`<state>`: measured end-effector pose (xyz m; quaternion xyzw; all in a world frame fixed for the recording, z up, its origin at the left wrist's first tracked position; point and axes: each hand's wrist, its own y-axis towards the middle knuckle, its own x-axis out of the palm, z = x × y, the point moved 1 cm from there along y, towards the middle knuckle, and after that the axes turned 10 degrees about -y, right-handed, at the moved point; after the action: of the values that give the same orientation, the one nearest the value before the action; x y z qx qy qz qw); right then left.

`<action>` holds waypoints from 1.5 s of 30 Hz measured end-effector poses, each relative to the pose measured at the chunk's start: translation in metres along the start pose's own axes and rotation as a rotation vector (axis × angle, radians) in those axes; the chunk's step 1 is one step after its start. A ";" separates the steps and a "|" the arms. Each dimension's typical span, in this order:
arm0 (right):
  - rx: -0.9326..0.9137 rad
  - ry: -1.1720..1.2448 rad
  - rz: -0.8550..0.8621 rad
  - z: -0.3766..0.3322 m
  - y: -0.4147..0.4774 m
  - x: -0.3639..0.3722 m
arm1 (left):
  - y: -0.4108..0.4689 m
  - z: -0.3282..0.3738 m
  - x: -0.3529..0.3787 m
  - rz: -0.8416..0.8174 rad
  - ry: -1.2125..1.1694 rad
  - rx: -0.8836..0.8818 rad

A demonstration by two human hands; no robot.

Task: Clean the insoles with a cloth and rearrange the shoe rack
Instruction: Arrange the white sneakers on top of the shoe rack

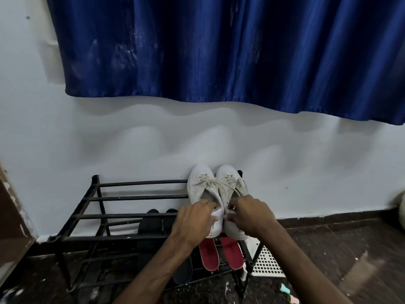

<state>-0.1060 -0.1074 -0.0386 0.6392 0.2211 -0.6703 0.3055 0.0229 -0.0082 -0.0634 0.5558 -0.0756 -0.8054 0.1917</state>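
Insoles come nearest among the task's things: a pair of red insoles (209,255) lies side by side on the lower tier of the black shoe rack (131,216), in the lower middle of the frame, partly hidden under the forearms; left of them in the same dim space lie dark flat pieces (150,224), and whether they are insoles or sandals I cannot tell. In the bottom right corner small pastel objects (286,289) sit on the dark floor (350,249); a white perforated panel (266,263) stands just beside the rack's right end. Both forearms stretch from the bottom edge toward the rack; the hands are near each other but apart, each on its own shoe. The left hand (195,218) grips the heel of the left sneaker (202,189), fingers curled over its collar; the right hand (248,213) holds the heel of the right sneaker (230,185), fingertips curled in at the collar, close to a loose lace. These two white sneakers lie on the top tier at the rack's right end, side by side and touching, laces up, toes toward the pale wall (87,139). Farther off, a blue curtain (219,51) hangs across the upper frame, its hem well above the shoes; a brown panel (11,207) shows at the left edge.
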 end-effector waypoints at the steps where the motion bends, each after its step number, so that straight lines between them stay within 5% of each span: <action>1: 0.001 -0.008 -0.013 -0.002 -0.001 0.000 | -0.002 0.001 -0.001 0.000 0.004 0.000; 26: 0.086 0.388 -0.005 -0.001 -0.014 -0.005 | -0.011 0.000 0.003 0.048 -0.127 -0.004; 32: 0.114 0.379 -0.021 -0.002 -0.014 -0.004 | -0.013 -0.003 0.000 0.030 -0.137 -0.026; 37: 0.173 0.137 0.121 -0.012 -0.021 -0.025 | -0.017 -0.003 -0.016 0.057 -0.210 -0.044; 41: 0.078 0.226 0.261 -0.053 -0.019 -0.040 | -0.031 -0.021 -0.039 0.087 -0.163 -0.095; 45: -0.129 0.296 0.211 -0.128 -0.013 -0.038 | -0.079 -0.063 -0.080 0.091 -0.040 -0.185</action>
<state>-0.0228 -0.0054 -0.0135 0.7295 0.2379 -0.5177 0.3784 0.0884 0.1010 -0.0438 0.5155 -0.0299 -0.8104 0.2768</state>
